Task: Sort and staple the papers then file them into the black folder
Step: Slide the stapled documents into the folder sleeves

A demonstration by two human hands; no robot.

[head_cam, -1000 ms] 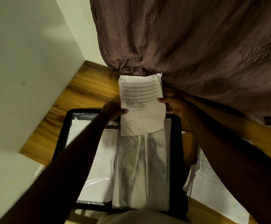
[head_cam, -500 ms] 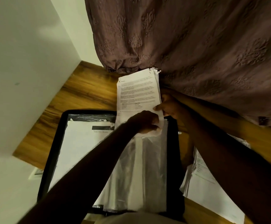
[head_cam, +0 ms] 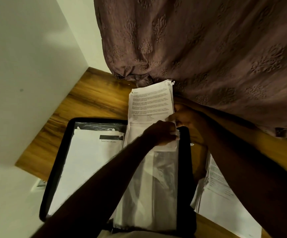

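Head view, nearest first: the black folder (head_cam: pixel 184 177) lies open on the wooden table (head_cam: pixel 96 100), a clear sleeve (head_cam: pixel 156 186) on its right half and loose papers (head_cam: pixel 219 194) beside it. At the sleeve's mouth the left hand (head_cam: pixel 161 133) curls over the lower corner of the stapled papers (head_cam: pixel 149 103) — pinching them, it seems. Just beyond, the right hand (head_cam: pixel 185 115) pinches their right edge. These sheets look light and floppy, likely to buckle against slick plastic — best held low, near both edges. Behind hangs a curtain (head_cam: pixel 207 48).
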